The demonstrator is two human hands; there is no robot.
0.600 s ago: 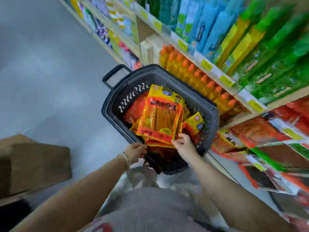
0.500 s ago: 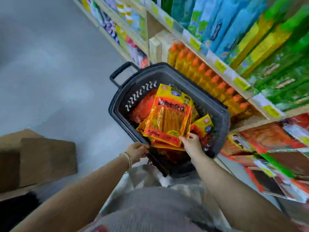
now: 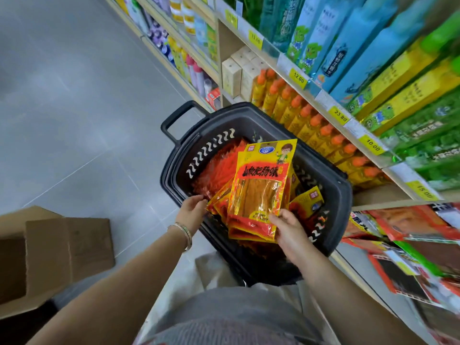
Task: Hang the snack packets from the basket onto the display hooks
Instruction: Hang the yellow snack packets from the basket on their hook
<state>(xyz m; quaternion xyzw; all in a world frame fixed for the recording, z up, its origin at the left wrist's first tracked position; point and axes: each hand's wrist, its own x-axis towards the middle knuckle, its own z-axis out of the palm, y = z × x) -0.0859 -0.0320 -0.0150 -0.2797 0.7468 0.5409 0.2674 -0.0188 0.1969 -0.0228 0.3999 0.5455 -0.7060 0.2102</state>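
Note:
A black plastic basket stands on the floor against the shelf, filled with red and yellow snack packets. My right hand grips the bottom edge of a stack of yellow-and-red snack packets, held upright above the basket. My left hand touches the left side of the fanned packets at the basket's near rim, fingers lightly curled. More red packets lie in the basket behind. The display hooks are not visible.
Shelves on the right hold orange-capped bottles, blue and green boxes and price tags. Red snack packets hang at lower right. An open cardboard box sits on the grey floor at left.
The stack of packets has risen and stands more upright in my right hand. My left hand has moved up from the basket rim to the packets' left side.

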